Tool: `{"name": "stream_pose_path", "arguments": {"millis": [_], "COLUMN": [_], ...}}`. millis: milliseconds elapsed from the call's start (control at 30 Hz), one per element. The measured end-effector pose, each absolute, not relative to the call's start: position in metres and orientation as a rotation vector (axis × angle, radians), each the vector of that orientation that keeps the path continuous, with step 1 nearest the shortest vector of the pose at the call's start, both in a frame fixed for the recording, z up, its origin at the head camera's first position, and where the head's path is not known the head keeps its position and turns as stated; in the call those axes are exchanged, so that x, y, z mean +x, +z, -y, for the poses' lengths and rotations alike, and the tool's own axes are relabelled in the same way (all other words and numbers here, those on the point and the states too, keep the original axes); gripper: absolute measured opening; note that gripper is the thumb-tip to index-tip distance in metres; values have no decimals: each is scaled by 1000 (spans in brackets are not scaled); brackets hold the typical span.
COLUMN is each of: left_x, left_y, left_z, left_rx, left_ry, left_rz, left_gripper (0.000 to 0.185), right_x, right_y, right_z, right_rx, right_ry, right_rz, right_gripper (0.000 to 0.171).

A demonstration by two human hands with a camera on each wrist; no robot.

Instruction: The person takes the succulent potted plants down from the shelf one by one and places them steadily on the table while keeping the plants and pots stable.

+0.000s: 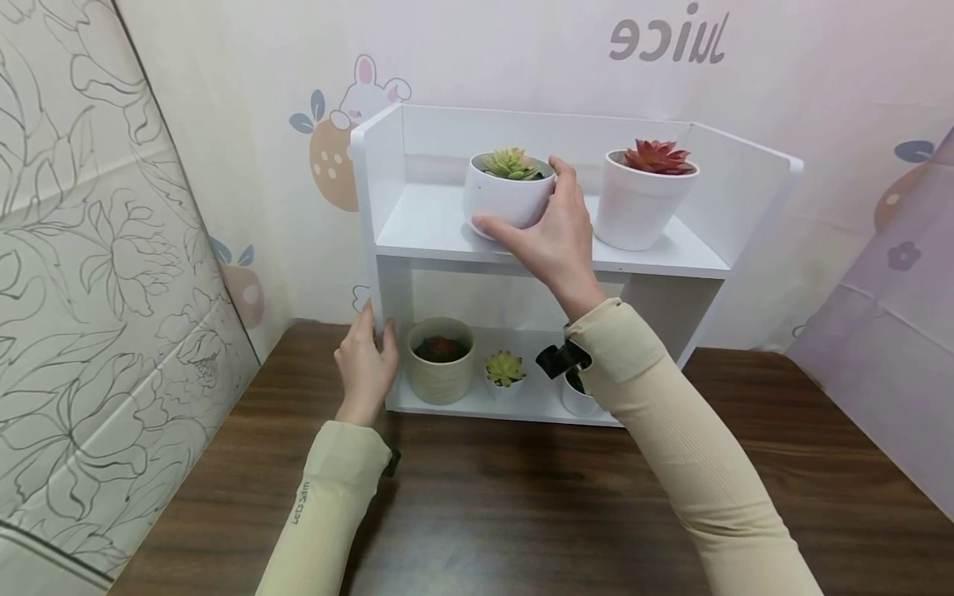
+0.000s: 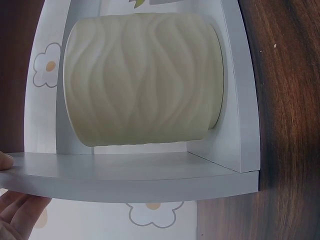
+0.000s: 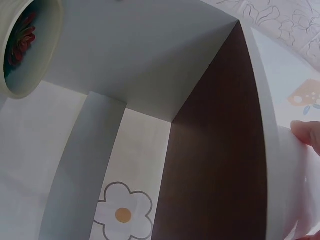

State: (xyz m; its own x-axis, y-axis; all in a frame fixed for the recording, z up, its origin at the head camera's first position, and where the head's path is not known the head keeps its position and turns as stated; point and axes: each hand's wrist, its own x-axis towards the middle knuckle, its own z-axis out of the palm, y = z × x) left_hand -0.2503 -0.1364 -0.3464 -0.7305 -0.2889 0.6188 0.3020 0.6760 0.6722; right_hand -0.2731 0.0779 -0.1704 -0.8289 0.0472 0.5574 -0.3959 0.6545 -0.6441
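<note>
On the upper board of a white two-tier shelf (image 1: 432,217), my right hand (image 1: 559,236) holds a rounded white pot (image 1: 501,199) with a yellow-green succulent (image 1: 511,163). The thumb lies along its lower front and the fingers reach round its right side. In the right wrist view only part of that hand shows at the right edge, beside the pot. My left hand (image 1: 366,364) grips the shelf's left side panel (image 2: 130,187). Its thumb is on the inner face and its fingers are outside, as the left wrist view shows.
A taller white pot with a red succulent (image 1: 657,157) stands right of the held pot. Below are a cream wavy pot (image 1: 441,377), a small succulent (image 1: 504,367) and a white pot (image 1: 577,403) partly behind my right sleeve. The shelf stands on a brown wooden table (image 1: 477,505) against patterned walls.
</note>
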Motion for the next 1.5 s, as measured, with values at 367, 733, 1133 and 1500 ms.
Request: {"name": "stream_pose_path", "arguments": {"millis": [367, 733, 1133, 1500], "left_x": [-251, -251, -250, -250], "left_y": [-348, -346, -346, -345], "left_z": [137, 137, 136, 136], "left_rx": [-11, -11, -5, -13], "left_ry": [-1032, -1034, -1063, -1065], "left_rz": [2157, 2153, 2162, 2152], "left_gripper": [45, 45, 45, 43], "right_x": [-265, -256, -248, -239], "right_y": [-172, -171, -172, -173], "right_z": [-80, -79, -82, -82], "right_rx": [321, 356, 390, 421], "right_ry": [1076, 1050, 1047, 1038], "right_rz": [2306, 2302, 2295, 2296], "right_gripper": [108, 108, 106, 107]}}
